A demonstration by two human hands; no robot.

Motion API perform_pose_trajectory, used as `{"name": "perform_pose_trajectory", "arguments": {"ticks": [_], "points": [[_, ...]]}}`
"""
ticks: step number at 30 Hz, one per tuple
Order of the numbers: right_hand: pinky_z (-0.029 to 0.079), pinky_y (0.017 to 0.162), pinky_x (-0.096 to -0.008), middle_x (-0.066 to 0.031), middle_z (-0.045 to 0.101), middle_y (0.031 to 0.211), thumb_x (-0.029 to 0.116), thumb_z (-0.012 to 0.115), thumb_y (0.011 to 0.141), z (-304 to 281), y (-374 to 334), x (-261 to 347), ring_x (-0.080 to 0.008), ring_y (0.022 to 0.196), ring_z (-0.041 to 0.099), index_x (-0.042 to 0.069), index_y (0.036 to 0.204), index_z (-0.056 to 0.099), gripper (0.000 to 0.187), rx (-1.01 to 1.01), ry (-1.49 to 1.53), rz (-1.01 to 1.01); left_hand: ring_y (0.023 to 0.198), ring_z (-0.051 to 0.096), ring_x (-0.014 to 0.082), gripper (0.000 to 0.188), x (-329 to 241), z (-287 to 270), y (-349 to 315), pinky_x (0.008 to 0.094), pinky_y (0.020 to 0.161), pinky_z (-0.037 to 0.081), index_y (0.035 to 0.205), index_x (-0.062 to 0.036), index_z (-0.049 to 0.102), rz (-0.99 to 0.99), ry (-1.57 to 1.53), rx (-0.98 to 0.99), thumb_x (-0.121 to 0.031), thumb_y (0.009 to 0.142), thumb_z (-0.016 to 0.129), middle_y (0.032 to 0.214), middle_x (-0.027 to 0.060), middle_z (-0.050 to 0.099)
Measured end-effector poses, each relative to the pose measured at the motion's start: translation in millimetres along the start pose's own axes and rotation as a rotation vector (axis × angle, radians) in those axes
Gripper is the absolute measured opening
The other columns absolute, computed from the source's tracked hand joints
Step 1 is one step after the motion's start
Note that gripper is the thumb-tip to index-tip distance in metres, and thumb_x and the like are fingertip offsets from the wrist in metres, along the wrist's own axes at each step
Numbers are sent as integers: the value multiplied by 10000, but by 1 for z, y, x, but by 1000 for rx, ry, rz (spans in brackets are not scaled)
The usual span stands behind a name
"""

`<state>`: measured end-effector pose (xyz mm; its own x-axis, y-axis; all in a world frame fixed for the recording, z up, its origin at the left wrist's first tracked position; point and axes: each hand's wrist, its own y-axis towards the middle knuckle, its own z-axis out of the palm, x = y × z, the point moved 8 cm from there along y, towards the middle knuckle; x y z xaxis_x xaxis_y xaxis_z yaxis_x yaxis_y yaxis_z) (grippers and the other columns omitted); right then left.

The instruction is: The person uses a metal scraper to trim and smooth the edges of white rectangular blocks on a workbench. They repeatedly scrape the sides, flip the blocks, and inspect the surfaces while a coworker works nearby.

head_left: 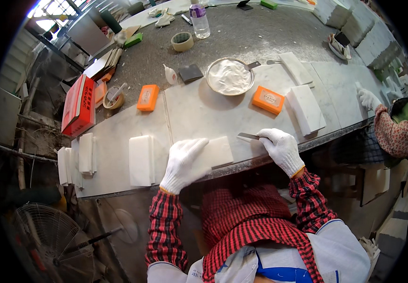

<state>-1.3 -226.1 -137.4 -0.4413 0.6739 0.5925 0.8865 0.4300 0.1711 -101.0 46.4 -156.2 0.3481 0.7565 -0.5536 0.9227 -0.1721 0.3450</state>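
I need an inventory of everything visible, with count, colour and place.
Bowl: one, silvery, table middle
Small boxes: two, orange, flanking bowl
Carton: one, red, table's left
Bottle: one, clear, far side
Tape roll: one, beige, near bottle
Packets: two, green, far side
Pad: one, dark, beside bowl
Flat pieces: several, white, along front edge
Blocks: several, whitish, upper right
Fan: one, dark, lower left
Co-worker: one, patterned sleeve, right
Blade: one, grey, right hand
Left hand: one, white-gloved, on flat piece
Right hand: one, white-gloved, holding blade

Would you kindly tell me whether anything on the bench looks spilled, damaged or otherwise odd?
Nothing plainly stands out. The white filling sits inside its bowl, with no visible spill around it, and the slab by the left hand shows no obvious damage in view.
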Motion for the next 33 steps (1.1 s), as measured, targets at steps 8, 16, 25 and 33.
{"name": "perform_pose_trajectory", "arguments": {"ticks": [8, 16, 25, 33], "points": [[568, 829, -421, -176, 738, 1010, 124, 700, 987, 11, 32, -2, -376, 945, 716, 18, 1094, 727, 153, 179, 292, 26, 1398, 539, 400, 929, -15, 4, 17, 531, 1181, 419, 1476, -98, 618, -59, 151, 60, -293, 634, 961, 1502, 154, 614], [575, 864, -495, -152, 769, 1044, 171, 667, 991, 71, 76, 10, -412, 981, 715, 125, 1152, 731, 179, 480, 80, -338, 1414, 513, 390, 932, -16, 27, 11, 542, 1180, 385, 1498, -72, 581, -82, 133, -64, -326, 682, 954, 1535, 149, 580], [582, 829, -473, -126, 765, 1007, 137, 707, 925, 82, 83, 20, -387, 943, 719, 186, 1168, 804, 266, 395, 93, -447, 1378, 524, 388, 840, -18, 32, 10, 558, 1161, 383, 1457, -35, 603, -45, 190, -72, -370, 744, 896, 1485, 153, 604], [569, 752, -451, -105, 740, 928, 122, 706, 889, 72, 67, 26, -355, 866, 713, 226, 1165, 809, 312, 282, 110, -515, 1390, 507, 381, 852, -18, 35, 11, 565, 1167, 372, 1464, -38, 602, -53, 199, -43, -369, 738, 900, 1497, 132, 588]]}}
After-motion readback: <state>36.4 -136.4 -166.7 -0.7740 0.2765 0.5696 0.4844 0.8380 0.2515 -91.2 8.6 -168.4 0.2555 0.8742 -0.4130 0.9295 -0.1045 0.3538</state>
